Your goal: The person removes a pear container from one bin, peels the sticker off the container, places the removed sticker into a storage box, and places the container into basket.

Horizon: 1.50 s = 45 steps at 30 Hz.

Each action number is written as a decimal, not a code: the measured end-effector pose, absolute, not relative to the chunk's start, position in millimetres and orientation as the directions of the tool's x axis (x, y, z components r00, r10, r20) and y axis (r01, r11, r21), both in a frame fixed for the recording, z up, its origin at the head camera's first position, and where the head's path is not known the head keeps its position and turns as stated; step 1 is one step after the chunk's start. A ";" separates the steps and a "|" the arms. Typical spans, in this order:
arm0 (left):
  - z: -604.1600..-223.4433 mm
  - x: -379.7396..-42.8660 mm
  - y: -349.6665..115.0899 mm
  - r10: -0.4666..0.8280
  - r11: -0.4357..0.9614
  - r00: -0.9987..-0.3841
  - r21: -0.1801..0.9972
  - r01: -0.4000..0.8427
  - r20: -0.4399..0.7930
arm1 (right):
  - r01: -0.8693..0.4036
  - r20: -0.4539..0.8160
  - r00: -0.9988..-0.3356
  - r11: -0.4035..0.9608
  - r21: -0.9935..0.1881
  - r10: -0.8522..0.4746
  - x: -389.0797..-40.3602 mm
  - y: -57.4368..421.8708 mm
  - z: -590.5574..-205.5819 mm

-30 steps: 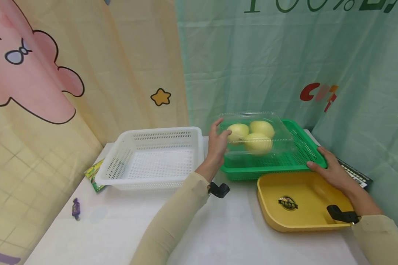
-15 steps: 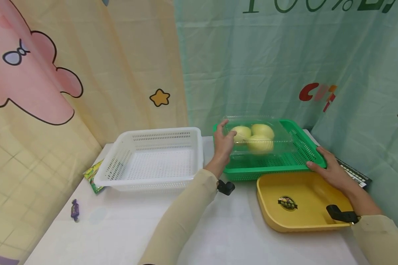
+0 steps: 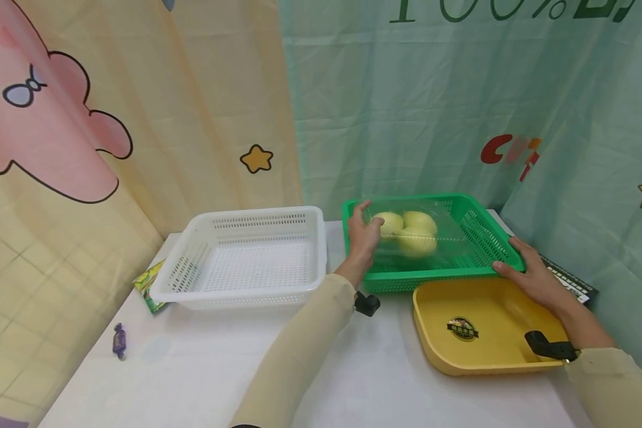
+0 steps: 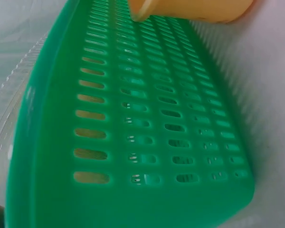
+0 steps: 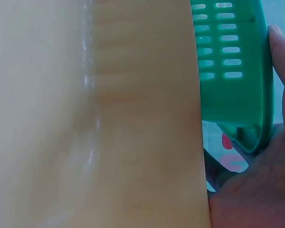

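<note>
A clear plastic box [image 3: 449, 241] with three pale yellow-green round fruits [image 3: 418, 241] sits within the green basket [image 3: 433, 274]; whether it touches the floor of the basket cannot be told. My left hand [image 3: 365, 239] holds the box at its left end, thumb toward the fruits. My right hand [image 3: 537, 278] grips the basket's front right corner. In the right wrist view, the thumb [image 5: 281, 54] lies along the green rim and other fingers pass underneath. The left wrist view shows mainly the basket's slotted side [image 4: 133, 128]; the left hand is almost wholly out of that view.
A yellow tray [image 3: 425, 345] stands right in front of the green basket. To the left is a white basket [image 3: 257, 297], with a green-yellow packet [image 3: 151, 288] beside it and a purple wrapped candy [image 3: 119, 342] nearer. A black printed item [image 3: 572, 279] lies at the right.
The left hand has moved slightly right and down with the clear box, which has sunk from above the green basket to inside its rim. The right hand keeps its hold.
</note>
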<state>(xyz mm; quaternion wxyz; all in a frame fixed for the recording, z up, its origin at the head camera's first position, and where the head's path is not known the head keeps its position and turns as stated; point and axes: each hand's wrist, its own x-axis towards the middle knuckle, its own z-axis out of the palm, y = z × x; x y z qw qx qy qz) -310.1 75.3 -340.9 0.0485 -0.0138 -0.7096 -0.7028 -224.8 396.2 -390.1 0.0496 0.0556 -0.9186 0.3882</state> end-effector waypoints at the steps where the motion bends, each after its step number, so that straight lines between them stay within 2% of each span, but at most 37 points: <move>1: -341.8 -310.4 75.3 -0.051 0.015 -0.995 0.996 0.086 0.087 | -0.141 0.134 -0.989 0.692 -0.708 -0.064 -224.7 396.0 -390.1; 17: -350.4 -312.7 86.8 -0.080 0.122 -0.990 0.987 0.107 0.117 | -0.138 0.135 -0.989 0.693 -0.708 -0.059 -223.3 398.2 -392.0; 35: -357.7 -306.7 86.0 -0.030 0.120 -0.994 0.988 0.100 0.105 | -0.140 0.133 -0.989 0.700 -0.700 -0.065 -226.0 397.2 -390.7; 45: -357.0 -306.8 83.5 0.003 0.240 -0.993 0.964 0.112 0.115 | -0.132 0.125 -0.990 0.703 -0.699 -0.062 -226.7 397.9 -391.0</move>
